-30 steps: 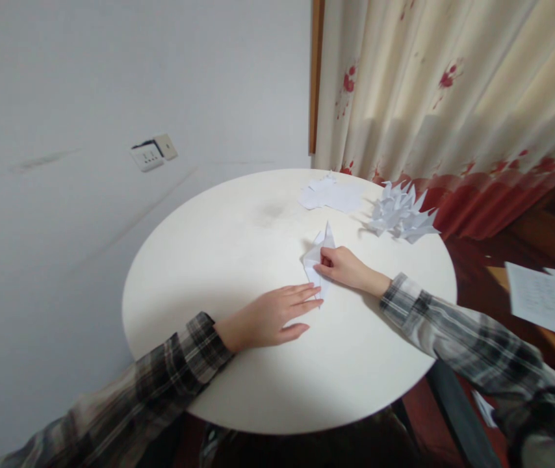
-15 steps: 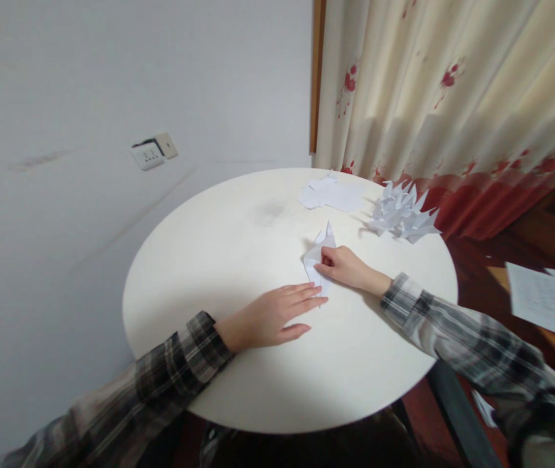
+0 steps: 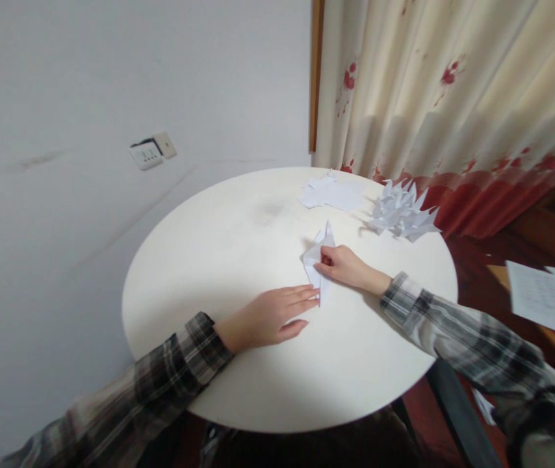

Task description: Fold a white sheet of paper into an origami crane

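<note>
A piece of folded white paper (image 3: 312,255) lies on the white round table (image 3: 199,260), with one narrow point facing away from me and another toward me. My right hand (image 3: 343,265) is closed on its right side, thumb and curled fingers pinching the paper. From the left, my left hand (image 3: 272,317) lies flat with its fingers stretched out. Its fingertips touch the left edge of the paper's near point, and the thumb is spread apart over the tabletop.
At the far edge lie flat white paper sheets (image 3: 333,194). A heap of folded pointed paper pieces (image 3: 401,211) sits at the back right. Beyond stand a wall with a socket (image 3: 147,156) and a curtain (image 3: 404,84). Printed sheets (image 3: 545,296) lie lower, right of the table.
My left fingertips have drawn back slightly to the left, baring more of the paper's near point. The right hand keeps its hold in the same place.
</note>
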Demonstrator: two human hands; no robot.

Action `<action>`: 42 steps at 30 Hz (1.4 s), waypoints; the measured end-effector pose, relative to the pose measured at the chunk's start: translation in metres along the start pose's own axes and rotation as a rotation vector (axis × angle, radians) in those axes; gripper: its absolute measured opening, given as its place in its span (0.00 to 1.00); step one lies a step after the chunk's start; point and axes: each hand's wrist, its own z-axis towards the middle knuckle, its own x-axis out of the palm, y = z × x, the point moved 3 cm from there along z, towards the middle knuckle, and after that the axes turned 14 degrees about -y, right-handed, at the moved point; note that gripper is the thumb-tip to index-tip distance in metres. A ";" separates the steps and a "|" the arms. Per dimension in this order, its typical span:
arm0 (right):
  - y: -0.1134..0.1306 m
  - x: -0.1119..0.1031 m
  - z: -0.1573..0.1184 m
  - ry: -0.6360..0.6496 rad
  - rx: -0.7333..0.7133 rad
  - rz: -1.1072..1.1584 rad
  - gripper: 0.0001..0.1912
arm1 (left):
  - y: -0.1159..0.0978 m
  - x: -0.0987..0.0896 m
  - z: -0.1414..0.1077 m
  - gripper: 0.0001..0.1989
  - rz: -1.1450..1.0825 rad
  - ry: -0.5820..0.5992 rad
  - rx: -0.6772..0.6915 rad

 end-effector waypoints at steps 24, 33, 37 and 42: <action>0.000 0.002 0.001 -0.008 0.014 0.030 0.08 | -0.003 0.001 0.003 0.23 -0.003 -0.021 -0.065; -0.001 0.002 0.000 0.005 0.009 0.029 0.06 | -0.001 0.005 0.002 0.20 0.055 0.006 -0.027; -0.002 0.002 0.000 -0.004 -0.005 0.007 0.06 | -0.001 0.005 0.002 0.21 0.047 0.004 -0.023; -0.001 0.002 0.000 -0.019 -0.023 0.004 0.07 | -0.001 0.005 0.002 0.21 0.060 0.003 -0.022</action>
